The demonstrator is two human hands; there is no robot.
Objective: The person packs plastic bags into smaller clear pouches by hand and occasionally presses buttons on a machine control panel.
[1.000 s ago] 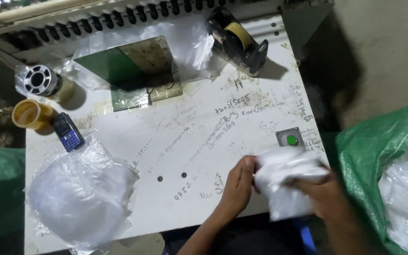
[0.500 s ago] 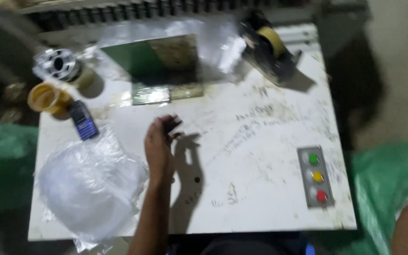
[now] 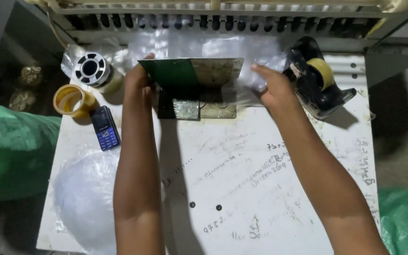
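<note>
Head view: a green-and-grey metal plate [image 3: 192,73] stands at upper centre of the white surface [image 3: 270,189], with clear plastic film [image 3: 242,49] draped behind it. The left hand [image 3: 137,81] closes its grip on the plate's left edge; the right hand [image 3: 271,87] lies fingers apart on the film, clamped on nothing. The plate looks stiff and heavy, best held by its edges; the film looks light, limp, slippery. A tape dispenser [image 3: 318,78] sits upper right; tape roll [image 3: 73,100] and phone [image 3: 105,127] upper left.
</note>
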